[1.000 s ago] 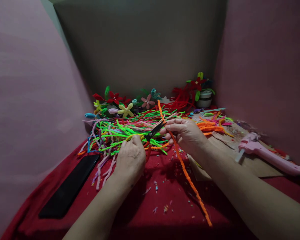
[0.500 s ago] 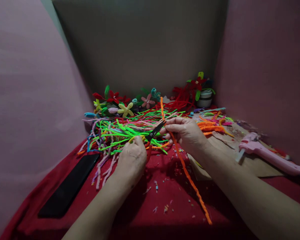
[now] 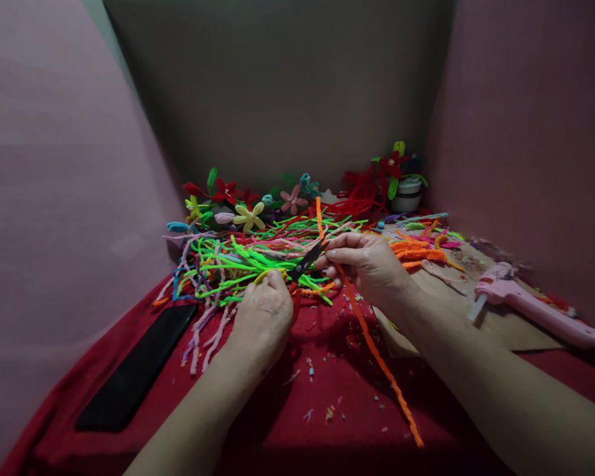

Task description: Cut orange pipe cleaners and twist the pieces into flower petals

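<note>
My left hand (image 3: 265, 314) is closed around the handles of a pair of scissors (image 3: 305, 266) with dark blades and red and yellow grips. Between the thumb and fingers of my right hand (image 3: 364, 261) is an orange pipe cleaner (image 3: 377, 350). Its short end sticks up past my fingertips, and its long end hangs down to the right over the red cloth. The blade tips meet the pipe cleaner right beside my right fingertips. Behind both hands lies a loose pile of green pipe cleaners (image 3: 250, 261), mixed with pink and red ones.
A black flat object (image 3: 139, 370) lies at the left. At the right, a pink glue gun (image 3: 535, 304) rests on cardboard (image 3: 506, 330) near orange pieces (image 3: 419, 251). Pipe-cleaner flowers (image 3: 249, 217) and a small white pot (image 3: 406, 196) stand at the back. Scraps dot the red cloth (image 3: 277, 423).
The orange pipe cleaner has slid slightly downward in my right hand, so its upper end stands a little lower. The scissor blades look slightly wider apart. Both hands stay nearly in place.
</note>
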Tool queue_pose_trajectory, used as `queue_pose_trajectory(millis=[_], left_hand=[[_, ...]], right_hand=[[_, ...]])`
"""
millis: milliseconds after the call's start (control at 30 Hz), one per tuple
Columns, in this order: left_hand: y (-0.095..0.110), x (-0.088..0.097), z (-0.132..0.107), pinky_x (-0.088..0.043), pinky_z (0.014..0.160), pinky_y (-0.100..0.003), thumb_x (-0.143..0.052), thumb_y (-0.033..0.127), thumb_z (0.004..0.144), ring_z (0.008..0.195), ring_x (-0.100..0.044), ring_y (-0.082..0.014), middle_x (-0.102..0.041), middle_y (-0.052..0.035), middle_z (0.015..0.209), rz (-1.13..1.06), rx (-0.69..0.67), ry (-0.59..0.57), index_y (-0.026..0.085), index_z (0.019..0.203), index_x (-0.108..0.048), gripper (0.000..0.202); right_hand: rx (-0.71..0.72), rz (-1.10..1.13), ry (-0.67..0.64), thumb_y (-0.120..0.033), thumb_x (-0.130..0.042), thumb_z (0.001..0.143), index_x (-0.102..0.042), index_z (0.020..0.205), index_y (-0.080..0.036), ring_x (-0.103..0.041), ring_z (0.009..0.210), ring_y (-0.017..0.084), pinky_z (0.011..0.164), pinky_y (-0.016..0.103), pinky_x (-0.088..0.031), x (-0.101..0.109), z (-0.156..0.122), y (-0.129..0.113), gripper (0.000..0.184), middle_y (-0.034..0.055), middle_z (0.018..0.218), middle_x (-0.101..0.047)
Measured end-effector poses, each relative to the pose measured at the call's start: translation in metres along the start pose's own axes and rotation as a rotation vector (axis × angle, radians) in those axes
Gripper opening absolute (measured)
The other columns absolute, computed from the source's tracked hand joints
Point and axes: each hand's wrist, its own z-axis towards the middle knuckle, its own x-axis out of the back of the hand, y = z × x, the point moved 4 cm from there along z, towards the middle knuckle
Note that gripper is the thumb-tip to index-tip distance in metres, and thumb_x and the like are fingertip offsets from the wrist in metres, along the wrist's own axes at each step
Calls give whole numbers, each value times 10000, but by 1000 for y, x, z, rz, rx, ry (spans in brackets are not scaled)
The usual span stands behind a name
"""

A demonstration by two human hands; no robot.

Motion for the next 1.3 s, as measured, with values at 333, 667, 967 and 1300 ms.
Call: queue_pose_trajectory(millis=[333,667,967,1300], left_hand=[[-4,-8,-2,-415,556,-307,-285,96,809,675,-621,-255,-623,-136,694,-189,29,-35,125,895,-427,168],[-16,-2,5,-425,544,-267,-430,117,728,616,-604,-183,-632,-76,728,-854,188,-10,153,869,-424,145],[-17,6,8,-411,450,-162,-694,165,587,478,-522,-47,-624,-17,768,-2094,398,127,113,831,-552,287],[-19,4,9,-400,409,-144,-718,115,557,424,-520,-45,-553,34,568,-2209,428,246,100,650,-561,183]], right_hand=[[2,-5,-7,-146,-668,568,-568,660,-141,-540,411,99,371,194,-423,2,1,0,137,16,554,-651],[-7,-34,22,-126,-624,586,-572,654,-137,-463,404,48,372,139,-289,0,1,2,86,14,519,-628],[-181,-13,-72,-184,-653,589,-549,627,-144,-245,319,10,331,174,-103,-15,-9,13,118,-63,413,-454],[-405,46,-232,-250,-689,623,-422,592,-179,-133,353,19,341,187,-50,-30,-22,33,278,-111,413,-276]])
